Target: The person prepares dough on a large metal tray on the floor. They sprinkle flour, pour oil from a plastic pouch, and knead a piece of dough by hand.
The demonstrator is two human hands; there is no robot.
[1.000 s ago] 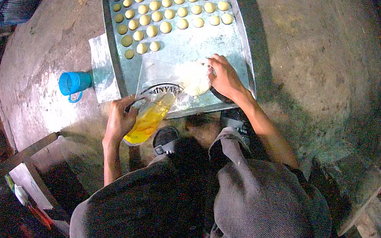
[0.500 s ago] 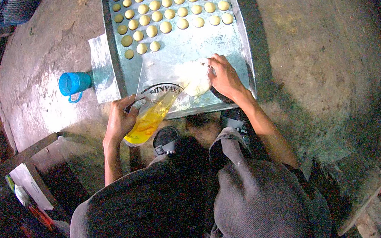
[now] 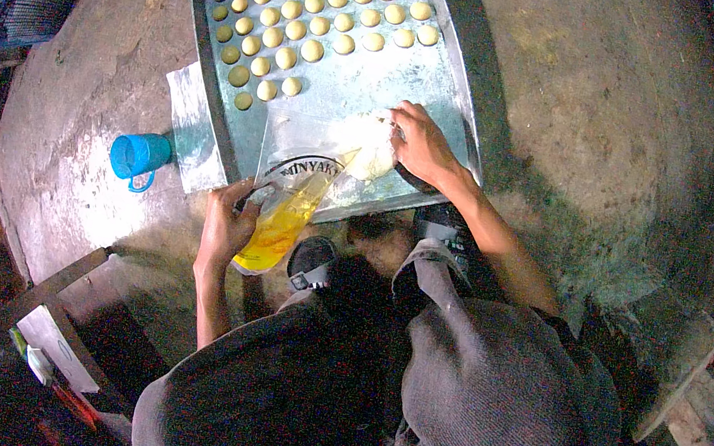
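My left hand [image 3: 229,222] is closed round the side of a clear plastic pouch [image 3: 282,228] with yellow liquid, like cooking oil, in its lower part. The pouch tilts over the near edge of a metal tray [image 3: 352,81], and its narrow end points up to the right. There it meets a crumpled white wad [image 3: 371,148], cloth or thin plastic, I cannot tell which. My right hand [image 3: 422,146] pinches this wad above the tray's near right part. Rows of small round pale-yellow dough balls [image 3: 312,50] cover the tray's far and left parts.
A blue plastic mug [image 3: 138,156] stands on the concrete floor [image 3: 579,81] left of the tray. Between them a pale flat sheet [image 3: 194,125] leans along the tray's side. My sandalled foot [image 3: 311,258] is close to the tray's near edge. A worn board [image 3: 683,363] lies at the right.
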